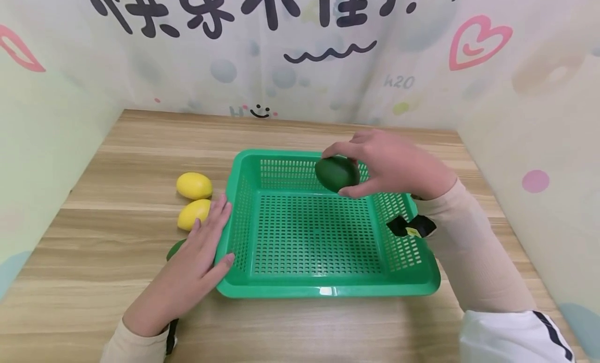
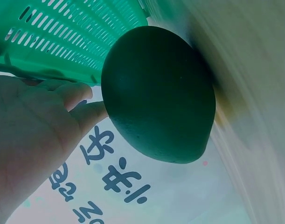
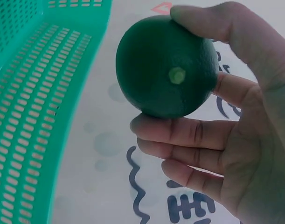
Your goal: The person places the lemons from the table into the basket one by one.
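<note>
An avocado (image 1: 336,174) is being held by the right hand (image 1: 391,162) above the far right part of a green plastic basket (image 1: 328,290).
The avocado is being gripped between thumb and fingers, while the left hand (image 1: 192,266), its fingers extended and nothing grasped, is being laid along the basket's left rim; two lemons (image 1: 194,186) are being carried by the wooden surface (image 1: 117,222) to the left, the nearer one being partly covered, and a second avocado (image 1: 175,249) is being partly hidden beside that hand.
</note>
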Demonstrator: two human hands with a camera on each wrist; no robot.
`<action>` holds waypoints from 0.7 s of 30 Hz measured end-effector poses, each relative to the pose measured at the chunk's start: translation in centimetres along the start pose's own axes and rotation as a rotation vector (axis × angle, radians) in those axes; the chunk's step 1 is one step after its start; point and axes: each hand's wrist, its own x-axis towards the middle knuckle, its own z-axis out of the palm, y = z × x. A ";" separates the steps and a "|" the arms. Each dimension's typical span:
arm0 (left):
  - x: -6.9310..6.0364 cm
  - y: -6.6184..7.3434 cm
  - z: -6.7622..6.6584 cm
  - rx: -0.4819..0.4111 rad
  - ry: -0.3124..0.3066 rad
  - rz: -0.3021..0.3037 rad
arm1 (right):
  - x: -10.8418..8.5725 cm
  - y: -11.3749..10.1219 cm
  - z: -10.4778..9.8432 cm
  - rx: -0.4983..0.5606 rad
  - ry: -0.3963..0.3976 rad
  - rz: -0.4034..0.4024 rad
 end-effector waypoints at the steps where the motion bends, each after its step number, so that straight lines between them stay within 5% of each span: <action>1: 0.0 0.0 0.0 0.001 0.000 0.002 | 0.1 -0.1 0.0 0.001 0.004 -0.005; 21: 0.0 -0.1 0.0 -0.012 -0.016 -0.020 | 1.0 -1.3 -0.3 -0.008 -0.005 -0.027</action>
